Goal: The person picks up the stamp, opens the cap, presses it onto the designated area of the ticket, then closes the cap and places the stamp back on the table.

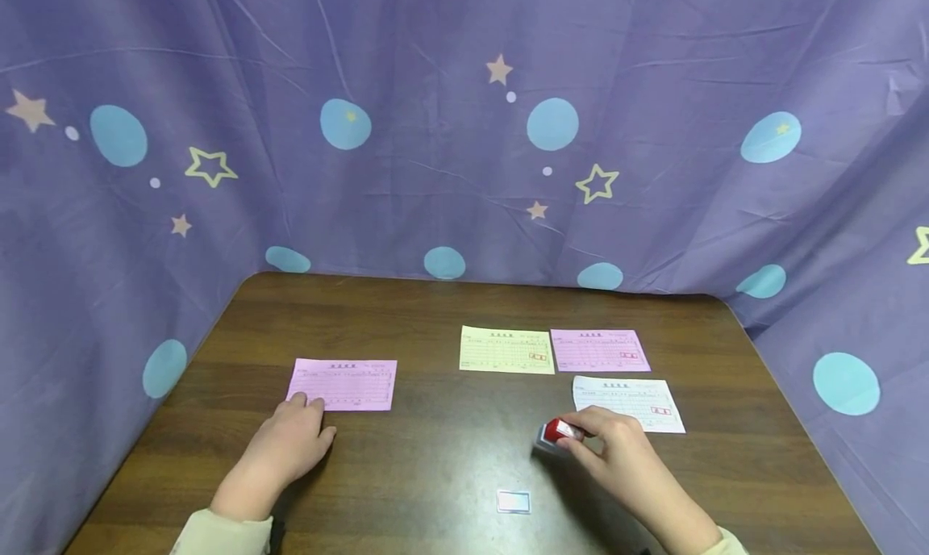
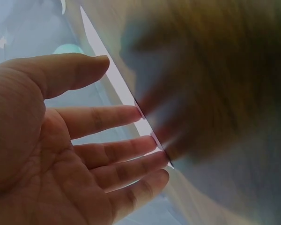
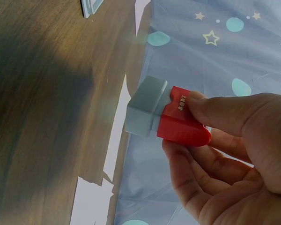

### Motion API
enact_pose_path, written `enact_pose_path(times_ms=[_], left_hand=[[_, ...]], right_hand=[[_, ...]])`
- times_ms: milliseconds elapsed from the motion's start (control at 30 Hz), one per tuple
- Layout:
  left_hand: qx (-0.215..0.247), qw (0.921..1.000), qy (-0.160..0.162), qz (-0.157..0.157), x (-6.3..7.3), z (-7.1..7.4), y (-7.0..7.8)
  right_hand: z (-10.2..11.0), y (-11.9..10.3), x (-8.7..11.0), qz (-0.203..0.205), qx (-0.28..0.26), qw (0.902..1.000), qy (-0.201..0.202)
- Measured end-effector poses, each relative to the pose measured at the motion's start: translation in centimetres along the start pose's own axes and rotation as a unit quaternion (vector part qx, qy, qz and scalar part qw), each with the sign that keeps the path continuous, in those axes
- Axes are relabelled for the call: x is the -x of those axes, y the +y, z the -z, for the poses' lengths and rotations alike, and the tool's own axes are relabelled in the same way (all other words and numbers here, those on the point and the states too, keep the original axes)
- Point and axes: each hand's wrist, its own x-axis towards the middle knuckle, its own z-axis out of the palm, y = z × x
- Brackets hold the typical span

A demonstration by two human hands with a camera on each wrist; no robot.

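Observation:
Between thumb and fingers, my right hand (image 1: 617, 446) pinches a self-inking stamp (image 3: 184, 117) with a red handle and a grey base. The stamp is held above the table, near a white slip (image 1: 627, 402) that bears a red stamp mark. My left hand (image 1: 286, 438) lies with fingertips on the lower left edge of a pink slip (image 1: 356, 387). In the left wrist view its fingers (image 2: 103, 119) are extended and touch the paper's edge. A small pale rectangular cap (image 1: 514, 502) lies near the front of the table.
Behind the white slip, a yellow slip (image 1: 506, 352) and another pink slip (image 1: 598, 352) lie side by side, each with a red mark. The brown wooden table (image 1: 435, 442) is bordered at the back and sides by a purple patterned curtain (image 1: 435, 135).

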Motion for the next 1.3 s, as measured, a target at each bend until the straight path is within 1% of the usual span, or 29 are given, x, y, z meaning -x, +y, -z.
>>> enact_pose_path(times_ms=[100,233,333,533,667,933,1133,1300], left_hand=[[0.003,1.0,0.005,-0.003,0.3,0.0,0.8],[0.005,0.9999,0.003,-0.008,0.5,-0.1,1.7],[0.004,0.9999,0.003,-0.012,0.6,-0.2,2.1],[0.002,0.9998,0.015,-0.016,0.9,-0.4,2.7],[0.003,0.9995,0.022,-0.021,1.0,-0.6,3.0],[0.009,0.9994,0.025,-0.023,1.1,-0.5,3.1],[0.007,0.9997,0.015,-0.02,1.2,-0.4,3.2],[0.004,0.9997,0.007,-0.022,1.2,-0.3,3.6]], right_hand=[[0.0,0.0,0.0,0.002,0.003,1.0,0.001],[0.0,0.0,-0.1,0.006,0.002,1.0,0.001],[-0.1,0.0,-0.1,0.006,-0.002,1.0,-0.001],[-0.1,0.0,-0.1,0.007,-0.001,1.0,0.0],[-0.1,0.0,-0.1,0.002,0.001,1.0,-0.002],[-0.1,0.0,-0.1,-0.001,0.003,1.0,-0.004],[0.0,-0.1,0.0,0.0,0.004,1.0,-0.003],[-0.1,0.0,0.0,0.0,0.0,1.0,-0.001]])
